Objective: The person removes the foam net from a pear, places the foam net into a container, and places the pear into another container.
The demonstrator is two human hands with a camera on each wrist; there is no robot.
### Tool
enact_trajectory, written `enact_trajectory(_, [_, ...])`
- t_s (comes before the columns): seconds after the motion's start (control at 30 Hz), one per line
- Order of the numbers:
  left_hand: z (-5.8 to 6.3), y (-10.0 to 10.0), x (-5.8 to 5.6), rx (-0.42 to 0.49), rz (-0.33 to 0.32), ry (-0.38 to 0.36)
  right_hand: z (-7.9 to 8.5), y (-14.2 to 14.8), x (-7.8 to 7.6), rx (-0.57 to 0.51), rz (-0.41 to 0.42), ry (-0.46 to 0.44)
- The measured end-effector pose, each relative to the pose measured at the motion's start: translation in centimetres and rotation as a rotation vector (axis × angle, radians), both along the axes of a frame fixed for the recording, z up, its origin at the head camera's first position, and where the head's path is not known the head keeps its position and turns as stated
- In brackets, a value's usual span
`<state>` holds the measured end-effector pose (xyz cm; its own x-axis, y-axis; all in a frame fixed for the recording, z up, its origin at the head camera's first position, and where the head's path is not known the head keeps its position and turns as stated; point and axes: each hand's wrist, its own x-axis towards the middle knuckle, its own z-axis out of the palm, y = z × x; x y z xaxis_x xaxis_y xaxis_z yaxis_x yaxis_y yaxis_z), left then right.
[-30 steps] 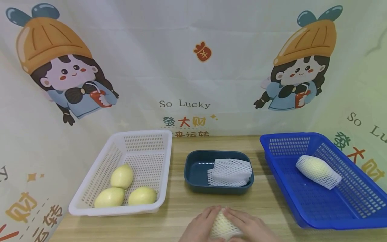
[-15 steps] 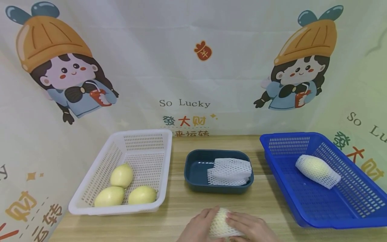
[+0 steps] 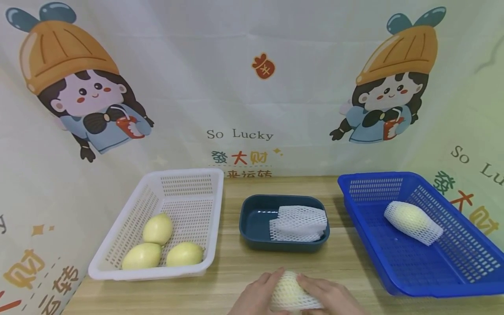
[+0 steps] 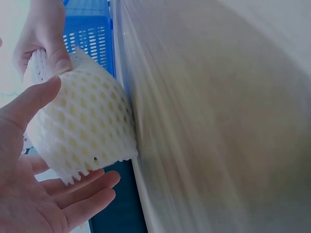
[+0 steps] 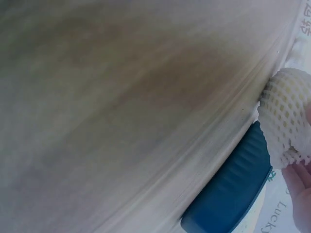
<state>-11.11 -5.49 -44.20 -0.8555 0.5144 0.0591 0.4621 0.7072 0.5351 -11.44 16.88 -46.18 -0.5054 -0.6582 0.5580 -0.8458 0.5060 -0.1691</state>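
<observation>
Currently, two bare hands are cupping a pale yellow fruit (image 3: 286, 292) at the bottom edge of the head view, and a white foam net (image 4: 90, 116) is surrounding it. The left hand (image 3: 257, 294) is spreading its fingers fairly straight along and beneath the net's ragged end, its thumb lying along the near side without curling tightly. The right hand (image 4: 46, 36) is pinching the opposite end between thumb and fingers. Compared with a second ago, the right fingertips are sitting slightly farther from the left ones, so more netting is showing between them. Judging by that coverage, the net appears to be mostly in place, with the hands adjusting it. Beyond them, a dark teal tray (image 3: 283, 247) is holding folded spare nets (image 3: 301, 224). To the left, a white basket (image 3: 147, 276) is holding three bare fruits (image 3: 158, 229); to the right, a blue basket (image 3: 407, 264) is holding one netted fruit (image 3: 411, 220).
</observation>
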Motion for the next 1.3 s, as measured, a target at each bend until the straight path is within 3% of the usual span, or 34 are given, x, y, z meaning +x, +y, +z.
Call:
enact_trajectory(0.1, [0.1, 0.2, -0.1, 0.023, -0.014, -0.005, 0.0, 0.2, -0.2, -0.040, 0.056, 0.070])
enact_trajectory(0.27, [0.1, 0.7, 0.0, 0.018, -0.024, 0.017, 0.2, 0.3, -0.2, -0.073, 0.108, 0.090])
enact_trajectory(0.57, [0.2, 0.8, -0.1, 0.000, -0.032, -0.002, 0.6, 0.0, 0.4, 0.045, -0.046, -0.087])
enact_trajectory(0.67, [0.3, 0.7, -0.1, 0.019, -0.030, -0.021, 0.6, -0.1, 0.2, 0.062, -0.007, -0.022])
enact_trajectory(0.8, [0.4, 0.1, -0.2, 0.113, -0.001, -0.082, 0.4, 0.0, 0.0, 0.014, 0.024, 0.090])
enact_trajectory(1.0, [-0.1, -1.2, -0.7, 0.168, -0.007, -0.101, 0.1, 0.2, -0.1, -0.044, 0.058, 0.134])
enact_trajectory(1.17, [-0.4, -1.8, -1.0, 0.155, -0.064, -0.053, 0.0, 0.4, -0.3, -0.062, 0.086, 0.134])
enact_trajectory(1.3, [-0.5, -1.9, -1.1, 0.159, -0.124, 0.021, 0.1, 0.2, 0.2, -0.024, 0.019, 0.041])
